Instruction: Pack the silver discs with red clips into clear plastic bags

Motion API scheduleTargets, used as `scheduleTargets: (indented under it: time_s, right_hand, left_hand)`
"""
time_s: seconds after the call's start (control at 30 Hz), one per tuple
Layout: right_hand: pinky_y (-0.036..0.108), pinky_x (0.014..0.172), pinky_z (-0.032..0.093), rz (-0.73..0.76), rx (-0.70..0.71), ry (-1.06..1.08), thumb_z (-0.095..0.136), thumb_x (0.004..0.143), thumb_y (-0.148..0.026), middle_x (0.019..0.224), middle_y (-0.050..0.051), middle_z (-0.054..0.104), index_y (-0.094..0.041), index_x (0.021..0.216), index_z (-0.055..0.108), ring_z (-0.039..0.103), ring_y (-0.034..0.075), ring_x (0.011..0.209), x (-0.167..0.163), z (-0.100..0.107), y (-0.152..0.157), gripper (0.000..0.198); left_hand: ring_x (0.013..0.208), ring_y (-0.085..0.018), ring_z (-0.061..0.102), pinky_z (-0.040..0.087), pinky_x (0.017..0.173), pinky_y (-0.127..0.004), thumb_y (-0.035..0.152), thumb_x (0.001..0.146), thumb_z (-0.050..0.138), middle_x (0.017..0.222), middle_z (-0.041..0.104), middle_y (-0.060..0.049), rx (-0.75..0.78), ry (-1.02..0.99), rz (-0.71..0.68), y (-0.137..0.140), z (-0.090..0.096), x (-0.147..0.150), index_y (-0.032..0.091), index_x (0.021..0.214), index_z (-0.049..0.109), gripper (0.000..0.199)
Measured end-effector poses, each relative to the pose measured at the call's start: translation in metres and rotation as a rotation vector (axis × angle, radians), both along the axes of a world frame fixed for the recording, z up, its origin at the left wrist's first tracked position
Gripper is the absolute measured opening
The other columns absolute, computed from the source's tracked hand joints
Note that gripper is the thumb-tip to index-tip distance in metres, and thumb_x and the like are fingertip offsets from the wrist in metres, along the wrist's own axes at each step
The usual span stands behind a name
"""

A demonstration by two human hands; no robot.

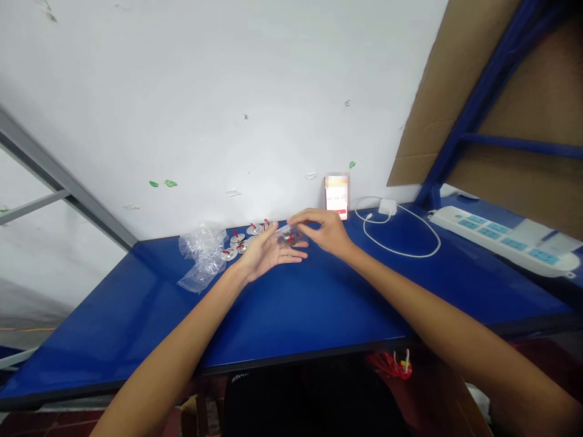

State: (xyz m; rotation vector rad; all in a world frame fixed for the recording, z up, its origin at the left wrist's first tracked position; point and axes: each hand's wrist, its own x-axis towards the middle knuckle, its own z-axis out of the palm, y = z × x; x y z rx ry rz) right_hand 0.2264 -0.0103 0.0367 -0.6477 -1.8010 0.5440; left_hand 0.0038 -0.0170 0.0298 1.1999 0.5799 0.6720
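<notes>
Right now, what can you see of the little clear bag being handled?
The bag looks like thin, shiny plastic. Something with a red part shows inside, too small to make out fully. It rests against the open left hand, above the blue table; the right hand has fingertips at its upper edge.

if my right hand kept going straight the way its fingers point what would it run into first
Most likely the clear plastic bag right at the fingertips of your right hand, then your left hand beyond it, though depth there is hard to judge.
</notes>
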Motion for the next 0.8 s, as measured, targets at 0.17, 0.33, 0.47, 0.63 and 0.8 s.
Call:
scheduleTargets:
  time_s: [0.17,0.33,0.47,0.63,0.8]
  right_hand:
    - [0.047,0.106,0.061,0.068,0.085,-0.135,0.065,0.100,-0.022,0.119,0.002,0.084,-0.034,0.108,0.087,0.078,0.026,0.113,0.007,0.002,0.001,0.026]
    - [0.049,0.113,0.056,0.093,0.061,-0.241,0.065,0.098,-0.022,0.131,0.004,0.081,-0.032,0.122,0.083,0.074,0.029,0.123,0.010,0.005,-0.001,0.031]
    - [0.048,0.106,0.058,-0.019,0.027,-0.187,0.064,0.103,-0.029,0.126,0.007,0.081,-0.029,0.126,0.080,0.075,0.030,0.114,0.012,0.001,0.008,0.027]
    - [0.044,0.095,0.059,-0.293,0.012,-0.205,0.060,0.100,-0.020,0.114,0.008,0.082,-0.024,0.116,0.078,0.077,0.027,0.100,0.020,-0.026,0.036,0.025]
    - [0.042,0.100,0.060,-0.380,-0.051,-0.288,0.057,0.094,-0.009,0.120,0.010,0.082,-0.021,0.121,0.075,0.077,0.026,0.105,0.025,-0.056,0.060,0.035]
  left_hand:
    - [0.098,-0.032,0.084,0.068,0.093,-0.043,0.064,0.101,0.069,0.121,0.082,-0.022,-0.006,0.035,0.080,0.003,-0.006,-0.001,0.017,0.127,0.079,0.054]
    - [0.089,-0.028,0.084,0.069,0.081,-0.036,0.057,0.100,0.076,0.113,0.084,-0.021,0.064,0.067,0.216,0.006,-0.008,-0.004,0.013,0.121,0.077,0.049]
    - [0.088,-0.028,0.084,0.069,0.083,-0.039,0.057,0.097,0.079,0.118,0.083,-0.021,0.161,0.110,0.279,0.007,-0.010,-0.003,0.014,0.123,0.073,0.050]
    - [0.089,-0.023,0.083,0.067,0.083,-0.034,0.051,0.102,0.074,0.121,0.081,-0.019,0.351,0.221,0.390,0.024,-0.004,0.004,0.015,0.115,0.067,0.039]
    - [0.086,-0.021,0.082,0.064,0.079,-0.032,0.029,0.113,0.048,0.108,0.083,-0.014,0.763,0.796,0.476,0.067,0.007,0.028,0.017,0.123,0.060,0.020]
